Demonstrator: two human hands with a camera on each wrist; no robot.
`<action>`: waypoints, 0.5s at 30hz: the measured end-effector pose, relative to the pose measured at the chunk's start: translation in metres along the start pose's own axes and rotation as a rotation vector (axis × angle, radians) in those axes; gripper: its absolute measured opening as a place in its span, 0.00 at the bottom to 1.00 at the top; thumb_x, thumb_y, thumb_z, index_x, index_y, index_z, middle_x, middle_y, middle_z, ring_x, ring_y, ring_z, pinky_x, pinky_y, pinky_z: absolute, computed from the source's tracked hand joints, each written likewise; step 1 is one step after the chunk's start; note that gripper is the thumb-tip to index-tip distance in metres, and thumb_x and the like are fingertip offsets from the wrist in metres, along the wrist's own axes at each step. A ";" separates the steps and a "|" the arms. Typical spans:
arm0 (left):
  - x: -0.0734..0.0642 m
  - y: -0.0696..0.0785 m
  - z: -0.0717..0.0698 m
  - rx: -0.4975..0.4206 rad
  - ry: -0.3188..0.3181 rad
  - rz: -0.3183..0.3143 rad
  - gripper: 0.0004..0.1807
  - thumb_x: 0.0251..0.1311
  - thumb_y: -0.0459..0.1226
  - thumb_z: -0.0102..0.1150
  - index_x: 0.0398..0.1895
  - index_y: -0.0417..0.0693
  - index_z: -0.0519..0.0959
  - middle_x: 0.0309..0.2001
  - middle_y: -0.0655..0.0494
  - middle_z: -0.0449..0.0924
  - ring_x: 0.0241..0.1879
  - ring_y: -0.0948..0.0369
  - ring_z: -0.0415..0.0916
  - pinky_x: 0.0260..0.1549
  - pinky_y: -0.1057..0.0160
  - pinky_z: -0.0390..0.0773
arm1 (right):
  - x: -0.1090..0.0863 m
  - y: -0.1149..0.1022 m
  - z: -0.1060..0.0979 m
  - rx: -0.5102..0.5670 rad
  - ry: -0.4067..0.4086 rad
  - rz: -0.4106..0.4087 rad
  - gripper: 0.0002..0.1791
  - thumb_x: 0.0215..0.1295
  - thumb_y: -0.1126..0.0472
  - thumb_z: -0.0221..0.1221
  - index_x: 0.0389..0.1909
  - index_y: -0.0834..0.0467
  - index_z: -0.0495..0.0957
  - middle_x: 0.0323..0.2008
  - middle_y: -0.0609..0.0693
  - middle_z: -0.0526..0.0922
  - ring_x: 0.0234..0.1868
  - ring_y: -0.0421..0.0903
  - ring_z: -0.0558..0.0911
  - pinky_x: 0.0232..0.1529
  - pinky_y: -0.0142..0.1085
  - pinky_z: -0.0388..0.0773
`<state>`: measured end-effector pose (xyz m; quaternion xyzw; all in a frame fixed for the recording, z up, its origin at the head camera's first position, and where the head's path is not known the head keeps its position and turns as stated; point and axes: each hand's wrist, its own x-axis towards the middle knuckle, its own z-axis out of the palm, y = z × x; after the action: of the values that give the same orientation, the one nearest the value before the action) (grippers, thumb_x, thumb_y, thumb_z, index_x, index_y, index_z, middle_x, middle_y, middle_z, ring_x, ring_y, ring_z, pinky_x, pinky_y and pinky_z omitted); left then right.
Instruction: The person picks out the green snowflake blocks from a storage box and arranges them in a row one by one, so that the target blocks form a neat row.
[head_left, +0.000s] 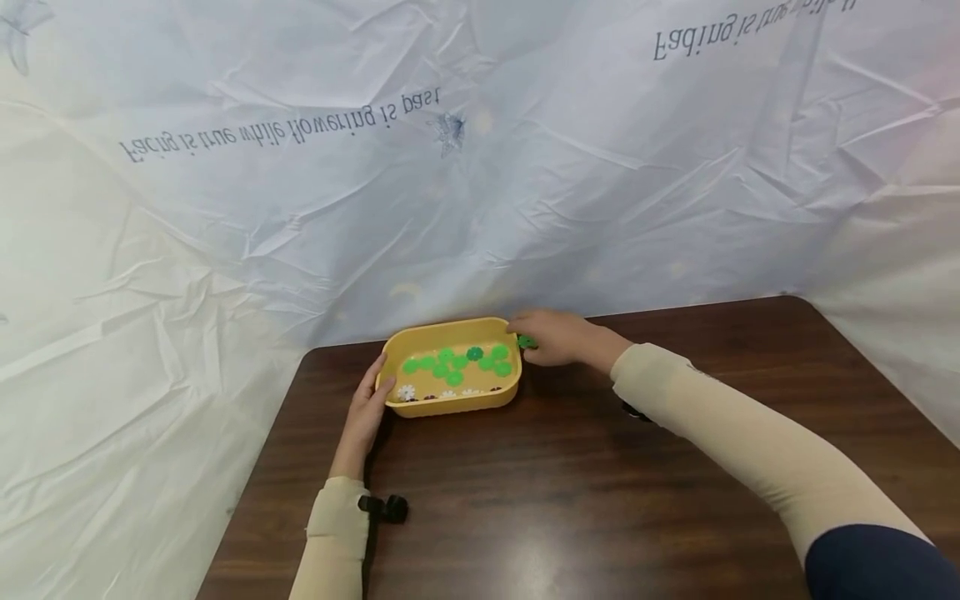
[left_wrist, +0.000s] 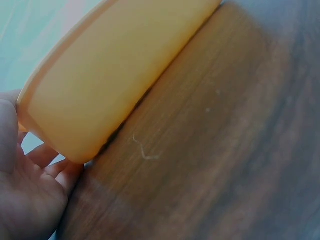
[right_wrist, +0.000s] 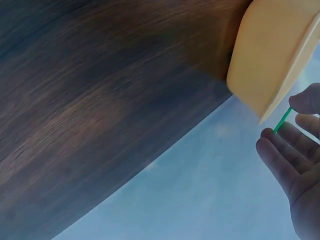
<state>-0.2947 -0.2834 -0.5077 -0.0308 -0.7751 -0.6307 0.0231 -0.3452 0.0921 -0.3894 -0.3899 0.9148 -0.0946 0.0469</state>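
A yellow rectangular tray (head_left: pixel 453 407) sits at the back left of the table. Inside lie several light green flower-shaped pieces (head_left: pixel 454 377), a darker green one (head_left: pixel 475 353), and white flower pieces (head_left: pixel 406 392) along the near side. My left hand (head_left: pixel 366 408) grips the tray's left end, thumb over the rim; in the left wrist view the fingers lie against its outer wall (left_wrist: pixel 115 70). My right hand (head_left: pixel 561 337) is at the tray's right end, pinching a green flower-shaped piece (head_left: pixel 527 342) just outside the rim. The right wrist view shows that piece (right_wrist: pixel 283 120) edge-on between thumb and fingertips.
The brown wooden table (head_left: pixel 600 492) extends toward me and to the right. A pale printed cloth (head_left: pixel 480 208) hangs close behind its back edge, near the tray. A black strap mount (head_left: pixel 386 507) is on my left wrist.
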 end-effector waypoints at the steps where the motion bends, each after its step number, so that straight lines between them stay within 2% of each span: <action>1: 0.000 0.000 0.000 0.002 0.003 -0.002 0.33 0.83 0.44 0.50 0.85 0.54 0.56 0.84 0.55 0.50 0.83 0.53 0.42 0.78 0.46 0.48 | -0.001 0.002 0.000 -0.003 0.003 0.006 0.26 0.74 0.62 0.62 0.71 0.63 0.75 0.66 0.61 0.78 0.63 0.58 0.80 0.58 0.51 0.80; 8: -0.003 0.003 0.002 0.024 0.003 -0.006 0.32 0.85 0.48 0.43 0.86 0.54 0.52 0.85 0.55 0.48 0.83 0.52 0.42 0.78 0.46 0.48 | -0.005 0.015 0.007 -0.012 0.019 0.034 0.21 0.72 0.63 0.63 0.63 0.62 0.81 0.60 0.59 0.82 0.55 0.56 0.83 0.53 0.50 0.81; 15: -0.003 0.004 0.002 0.020 0.019 -0.007 0.31 0.85 0.48 0.44 0.85 0.51 0.57 0.84 0.49 0.50 0.82 0.49 0.45 0.77 0.43 0.52 | -0.007 0.023 0.020 -0.032 0.013 0.033 0.18 0.72 0.64 0.65 0.59 0.63 0.83 0.54 0.59 0.83 0.52 0.55 0.83 0.50 0.49 0.82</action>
<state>-0.2917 -0.2809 -0.5046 -0.0221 -0.7810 -0.6234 0.0284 -0.3531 0.1102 -0.4139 -0.3747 0.9228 -0.0815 0.0363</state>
